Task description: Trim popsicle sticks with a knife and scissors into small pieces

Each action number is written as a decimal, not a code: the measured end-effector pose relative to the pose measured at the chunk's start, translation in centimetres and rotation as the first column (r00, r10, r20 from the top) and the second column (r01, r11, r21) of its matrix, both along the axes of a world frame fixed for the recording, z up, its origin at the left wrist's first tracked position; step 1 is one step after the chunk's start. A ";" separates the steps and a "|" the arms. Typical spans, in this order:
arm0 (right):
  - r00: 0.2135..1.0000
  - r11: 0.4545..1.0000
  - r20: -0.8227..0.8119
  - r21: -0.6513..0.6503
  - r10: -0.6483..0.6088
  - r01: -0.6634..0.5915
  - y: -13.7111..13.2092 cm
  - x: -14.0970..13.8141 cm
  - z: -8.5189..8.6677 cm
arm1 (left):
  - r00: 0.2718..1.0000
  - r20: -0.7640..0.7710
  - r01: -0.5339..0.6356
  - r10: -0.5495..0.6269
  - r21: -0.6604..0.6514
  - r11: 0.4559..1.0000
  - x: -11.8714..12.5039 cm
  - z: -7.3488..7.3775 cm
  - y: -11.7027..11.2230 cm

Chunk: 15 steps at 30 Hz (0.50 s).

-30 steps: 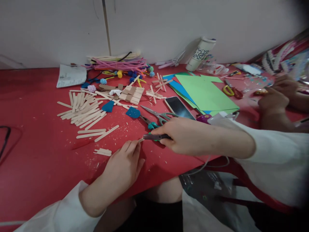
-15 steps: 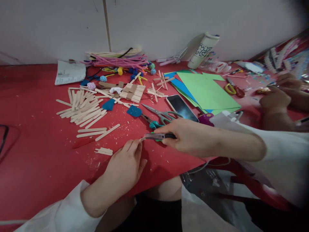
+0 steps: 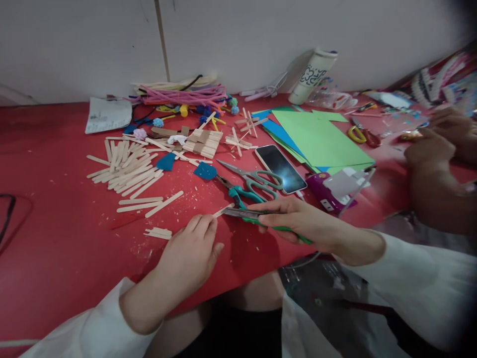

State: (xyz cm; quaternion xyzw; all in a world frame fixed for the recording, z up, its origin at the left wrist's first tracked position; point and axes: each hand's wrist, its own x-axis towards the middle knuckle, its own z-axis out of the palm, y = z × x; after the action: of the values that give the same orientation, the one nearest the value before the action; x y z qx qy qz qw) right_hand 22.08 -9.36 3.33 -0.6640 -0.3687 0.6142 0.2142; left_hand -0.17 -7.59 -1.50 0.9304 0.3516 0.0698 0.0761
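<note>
My left hand point(image 3: 192, 251) is closed, its fingertips pinning a wooden craft stick point(image 3: 225, 209) to the red table. The stick's free end points up and right. In my right hand point(image 3: 298, 219) is a utility knife point(image 3: 244, 214), its tip pointing left at the stick near my left fingertips. Whether the blade touches the wood I cannot tell. Pliers point(image 3: 238, 193) with teal and green handles lie under the knife, partly hidden by it and my right hand. Grey-handled scissors point(image 3: 257, 178) lie just beyond them. Short cut stick pieces point(image 3: 159, 233) are left of my left hand.
A heap of craft sticks point(image 3: 124, 166) spreads at the left. Behind are pipe cleaners point(image 3: 182, 93). A phone point(image 3: 281, 169), coloured paper point(image 3: 320, 136) and a purple plug block point(image 3: 324, 191) sit at the right. Another person's hands point(image 3: 432, 144) are at the far right.
My right hand has swung lower and to the right with the utility knife, uncovering more of the pliers, the stick and the purple block. My left hand has barely moved.
</note>
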 end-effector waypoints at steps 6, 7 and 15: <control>0.998 0.984 -0.049 0.168 -0.046 0.053 -0.6 0.7 -1.6 | 1.000 0.000 -0.016 0.016 -0.023 1.000 0.0 0.1 0.4; 0.999 0.971 0.008 0.234 -0.054 0.051 -0.7 0.7 -1.7 | 0.999 0.010 -0.032 0.033 -0.033 0.999 0.0 0.1 0.6; 0.924 0.691 0.383 0.668 -0.002 -0.275 1.6 -0.8 -2.2 | 0.964 -0.027 -0.266 0.264 -0.098 0.959 1.1 1.2 2.6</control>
State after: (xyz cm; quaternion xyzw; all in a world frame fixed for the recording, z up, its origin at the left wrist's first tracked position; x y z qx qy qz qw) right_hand 21.31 -7.76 1.13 -0.5989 -0.6581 0.3085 0.3363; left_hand 0.94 -5.03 -0.31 0.8704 0.4767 0.0550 0.1105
